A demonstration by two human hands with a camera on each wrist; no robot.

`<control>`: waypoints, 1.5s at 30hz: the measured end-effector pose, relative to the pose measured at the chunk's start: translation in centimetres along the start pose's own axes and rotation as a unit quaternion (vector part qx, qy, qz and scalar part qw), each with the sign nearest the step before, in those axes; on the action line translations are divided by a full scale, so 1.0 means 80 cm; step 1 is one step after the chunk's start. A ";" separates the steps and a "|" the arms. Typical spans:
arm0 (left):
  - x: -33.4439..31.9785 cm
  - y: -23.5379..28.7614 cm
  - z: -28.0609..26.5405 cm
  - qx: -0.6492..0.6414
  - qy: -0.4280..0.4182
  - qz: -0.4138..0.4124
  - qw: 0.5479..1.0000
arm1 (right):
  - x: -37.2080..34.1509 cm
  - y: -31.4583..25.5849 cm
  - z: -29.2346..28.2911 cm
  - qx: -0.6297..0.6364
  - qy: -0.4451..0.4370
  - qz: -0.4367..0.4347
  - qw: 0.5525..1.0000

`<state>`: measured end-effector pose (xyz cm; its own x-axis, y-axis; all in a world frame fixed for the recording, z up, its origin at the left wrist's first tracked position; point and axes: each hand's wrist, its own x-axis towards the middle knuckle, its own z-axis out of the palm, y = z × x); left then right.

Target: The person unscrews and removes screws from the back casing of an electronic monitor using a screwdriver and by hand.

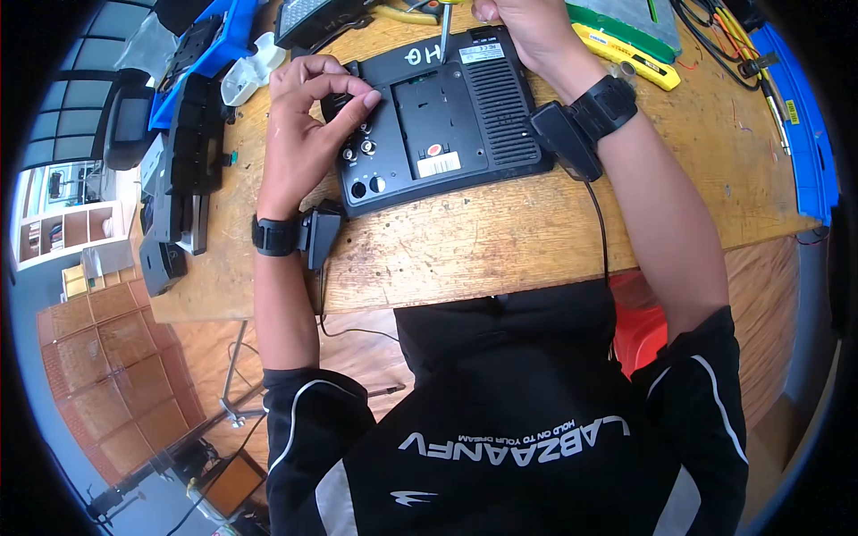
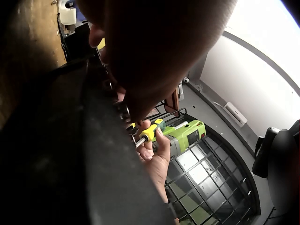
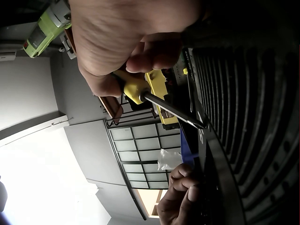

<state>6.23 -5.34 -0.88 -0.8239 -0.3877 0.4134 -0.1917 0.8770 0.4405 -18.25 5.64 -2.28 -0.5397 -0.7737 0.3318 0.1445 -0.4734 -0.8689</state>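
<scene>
A black device [image 1: 456,116] with a vented side, round connectors and white letters lies on the wooden table. My right hand [image 1: 541,36] grips a screwdriver [image 1: 445,36], whose shaft stands against the device's far edge beside the letters. The right wrist view shows its yellow handle [image 3: 136,90] in the fingers and the tip touching the black casing. My left hand [image 1: 308,116] is at the device's left edge, fingers curled, thumb and forefinger tips together; anything small between them cannot be made out.
Blue bins [image 1: 219,54] and black housings [image 1: 183,170] stand at the left. A white container [image 1: 241,82] is behind my left hand. On the right are a yellow tool [image 1: 630,58], cables [image 1: 715,36] and a blue tray [image 1: 800,116]. The table's front edge runs below the device.
</scene>
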 end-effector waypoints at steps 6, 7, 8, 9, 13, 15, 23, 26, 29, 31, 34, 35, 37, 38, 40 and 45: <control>-0.001 0.002 -0.001 0.007 -0.003 0.010 1.000 | -0.002 -0.002 0.001 -0.015 -0.001 -0.004 1.000; -0.001 0.000 0.000 0.002 -0.002 0.011 1.000 | -0.001 -0.004 0.002 -0.022 0.001 -0.002 1.000; -0.001 -0.001 0.000 -0.003 -0.002 0.012 1.000 | 0.000 -0.004 0.002 -0.022 0.001 -0.002 1.000; -0.001 -0.001 0.000 -0.004 -0.002 0.011 1.000 | 0.000 -0.004 0.002 -0.024 -0.001 -0.012 1.000; -0.002 -0.001 -0.001 -0.003 -0.002 0.031 1.000 | 0.000 -0.008 0.009 -0.012 -0.018 -0.033 0.999; -0.002 -0.002 -0.002 -0.002 0.001 0.031 1.000 | -0.002 -0.018 0.013 -0.043 -0.043 -0.029 0.998; 0.000 -0.008 0.001 -0.132 0.049 0.013 0.990 | -0.037 -0.040 0.066 -0.018 -0.183 -0.052 0.982; 0.000 -0.012 0.002 -0.116 0.050 0.037 0.991 | -0.037 -0.033 0.068 -0.005 -0.211 -0.068 0.975; -0.002 -0.010 0.002 -0.114 0.044 0.020 0.992 | -0.037 -0.033 0.069 -0.013 -0.213 -0.082 0.973; -0.003 -0.008 0.003 -0.121 0.041 0.008 0.992 | -0.038 -0.034 0.070 -0.017 -0.209 -0.090 0.974; 0.000 -0.012 0.002 -0.111 0.040 0.027 0.993 | -0.034 -0.034 0.066 -0.014 -0.227 -0.062 0.972; 0.000 -0.013 0.003 -0.097 0.039 0.055 0.993 | -0.035 -0.034 0.067 -0.015 -0.224 -0.075 0.972; -0.001 -0.012 0.005 -0.113 0.039 0.037 0.992 | -0.037 -0.034 0.068 -0.015 -0.221 -0.085 0.971; -0.002 -0.011 0.003 -0.128 0.042 0.021 0.991 | -0.038 -0.033 0.068 -0.022 -0.219 -0.088 0.971; -0.002 -0.009 0.001 -0.124 0.041 0.028 0.991 | -0.037 -0.035 0.069 -0.030 -0.219 -0.091 0.971; -0.002 -0.004 -0.001 -0.099 0.060 0.065 0.991 | -0.045 -0.043 0.073 -0.091 -0.199 -0.101 0.971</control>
<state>6.43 -5.56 -1.03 -0.7628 -0.3169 0.5637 0.0302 0.8532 0.5206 -11.94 7.64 1.68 -0.1733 -0.7916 0.5859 -0.0983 -0.5780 -0.8101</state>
